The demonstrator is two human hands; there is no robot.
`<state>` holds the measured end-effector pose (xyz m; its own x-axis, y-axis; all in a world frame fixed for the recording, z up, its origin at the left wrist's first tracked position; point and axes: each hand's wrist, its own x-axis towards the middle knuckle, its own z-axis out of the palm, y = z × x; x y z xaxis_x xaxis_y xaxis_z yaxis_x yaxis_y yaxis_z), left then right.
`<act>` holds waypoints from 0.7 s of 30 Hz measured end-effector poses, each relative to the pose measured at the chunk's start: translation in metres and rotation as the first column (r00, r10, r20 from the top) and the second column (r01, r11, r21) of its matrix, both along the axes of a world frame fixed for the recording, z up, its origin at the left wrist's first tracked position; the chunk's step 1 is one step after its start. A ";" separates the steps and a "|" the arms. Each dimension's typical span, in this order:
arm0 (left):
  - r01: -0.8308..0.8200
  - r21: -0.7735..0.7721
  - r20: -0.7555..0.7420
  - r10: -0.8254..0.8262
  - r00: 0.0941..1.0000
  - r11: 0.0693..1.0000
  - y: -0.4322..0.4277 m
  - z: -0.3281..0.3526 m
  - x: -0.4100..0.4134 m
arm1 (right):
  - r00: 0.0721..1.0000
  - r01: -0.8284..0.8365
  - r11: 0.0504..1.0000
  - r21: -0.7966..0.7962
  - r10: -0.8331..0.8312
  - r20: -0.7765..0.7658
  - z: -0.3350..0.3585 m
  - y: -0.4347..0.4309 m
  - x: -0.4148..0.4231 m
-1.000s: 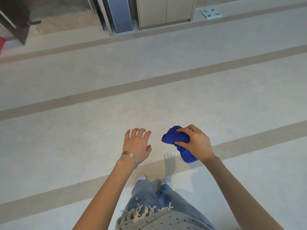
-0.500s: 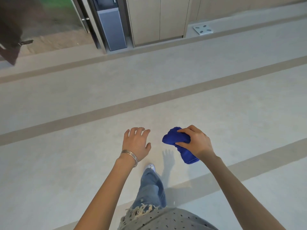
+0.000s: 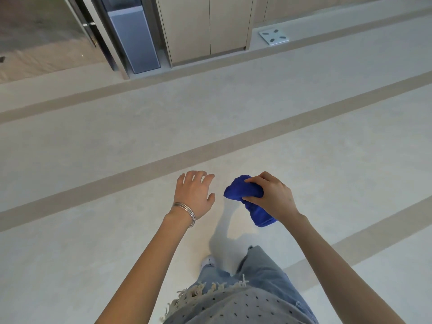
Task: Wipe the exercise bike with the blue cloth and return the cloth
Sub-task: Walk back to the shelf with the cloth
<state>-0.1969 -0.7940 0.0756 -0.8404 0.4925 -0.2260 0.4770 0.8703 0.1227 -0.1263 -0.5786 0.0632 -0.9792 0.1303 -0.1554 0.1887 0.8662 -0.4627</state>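
Change: the grey unit (image 3: pixel 134 38), the cabinet (image 3: pixel 205 26) and the scale (image 3: pixel 273 36) sit lower and larger along the top of the frame than half a second ago. The dark door edge at the far upper left has gone from view. The white shoe (image 3: pixel 208 260) shows lower in the frame. Both hands keep their places at mid-frame.
Floor (image 3: pixel 93 160): pale, crossed by tan stripes (image 3: pixel 163 164) that run diagonally from lower left to upper right.
Upper left: a dark door frame (image 3: pixel 93 31) stands just left of the grey unit, which is upright against the wall.
Left hand (image 3: pixel 194 192): left of centre, back of the hand up, held out over the floor.
Left grip: fingers spread and slightly bent, apart, holding nothing.
Wrist: thin silver bangles (image 3: pixel 184 210) circle the left wrist.
Top centre: the pale wood cabinet stands just right of the grey unit, doors closed.
Lower centre: the white shoe peeks out from blue jeans (image 3: pixel 261 272), under a grey fringed top (image 3: pixel 233 305).
Blue cloth (image 3: pixel 243 191): just right of centre, bunched up in the right hand. One end sticks out towards the left hand without touching it, and the other end hangs below the palm.
Right hand (image 3: pixel 273 197): just right of the cloth, knuckles up.
Right grip: fingers and thumb clamped round the cloth.
Upper right: the white scale lies flat on the floor beside the cabinet.
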 end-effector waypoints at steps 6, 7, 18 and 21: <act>-0.020 -0.022 0.044 0.021 0.999 1.000 0.041 -0.017 -0.059 | 1.000 -0.022 1.000 -0.003 0.022 0.022 -0.013 0.044 -0.065; -0.035 -0.023 0.046 0.036 0.998 0.999 0.052 -0.020 -0.069 | 0.999 -0.039 0.999 -0.001 0.039 0.026 -0.015 0.056 -0.077; -0.084 0.018 0.046 0.083 0.995 0.996 0.205 -0.010 -0.182 | 0.992 -0.123 0.992 0.032 0.123 0.009 -0.005 0.200 -0.216; -0.084 0.017 0.018 0.083 0.996 0.996 0.232 -0.007 -0.211 | 0.984 -0.179 0.983 0.051 0.178 0.025 -0.004 0.221 -0.241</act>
<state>-0.4082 -0.5622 0.0689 -0.8749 0.4248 -0.2326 0.4004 0.9046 0.1461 -0.3675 -0.3575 0.0591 -0.9841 -0.0376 -0.1734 0.0381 0.9098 -0.4133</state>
